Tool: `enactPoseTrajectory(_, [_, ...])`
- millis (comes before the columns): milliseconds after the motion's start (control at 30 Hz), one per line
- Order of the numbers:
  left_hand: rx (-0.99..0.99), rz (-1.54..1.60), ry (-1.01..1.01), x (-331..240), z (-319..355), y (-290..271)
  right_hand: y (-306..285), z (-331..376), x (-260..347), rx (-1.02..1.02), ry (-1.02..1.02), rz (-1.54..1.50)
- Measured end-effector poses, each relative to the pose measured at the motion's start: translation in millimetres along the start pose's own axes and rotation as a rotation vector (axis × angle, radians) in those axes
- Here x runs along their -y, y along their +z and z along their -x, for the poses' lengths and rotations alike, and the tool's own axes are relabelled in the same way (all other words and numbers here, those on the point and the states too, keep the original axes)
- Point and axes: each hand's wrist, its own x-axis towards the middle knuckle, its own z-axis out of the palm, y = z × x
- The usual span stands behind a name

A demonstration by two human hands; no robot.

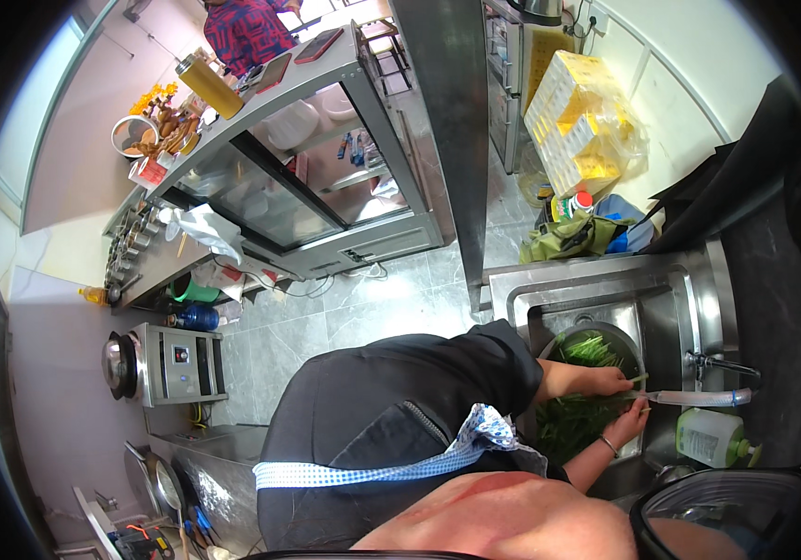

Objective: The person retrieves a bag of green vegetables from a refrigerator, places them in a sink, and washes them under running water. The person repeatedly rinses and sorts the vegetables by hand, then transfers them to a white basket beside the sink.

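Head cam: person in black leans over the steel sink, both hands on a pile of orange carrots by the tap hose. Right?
One thing is off: the pile is green leafy stalks, not orange carrots. The rest holds. The person in black leans over the steel sink, with one hand and the other hand on the greens, right by the tap hose. The head view shows it.

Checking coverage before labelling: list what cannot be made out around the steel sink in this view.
- Head view: the wearer's own hands are out of frame.
- Round steel bowl of green leaves: partly hidden by the co-worker's black-clad torso.
- Pale pump bottle: label too small.
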Motion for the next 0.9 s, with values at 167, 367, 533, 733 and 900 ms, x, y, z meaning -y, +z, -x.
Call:
enactPoseTrajectory(167, [-0.062,-0.264,0.171,3,-3,-1,14,8,10,0.074,-0.005,0.16])
enactPoseTrajectory(367, [-0.182,0.102,0.084,6,-4,-4,23,14,20,0.035,-0.047,0.247])
enactPoseTrajectory(533, [0.027,-0.147,-0.01,-9,5,-14,20,12,18,-0.063,-0.109,0.497])
enactPoseTrajectory(733, [-0.003,-0.057,-0.059,-12,10,-14,16,18,13,0.063,0.075,0.028])
enactPoseTrajectory(900, [-0.119,-0.212,0.077,-3,8,-14,19,18,-4,0.192,0.183,-0.01])
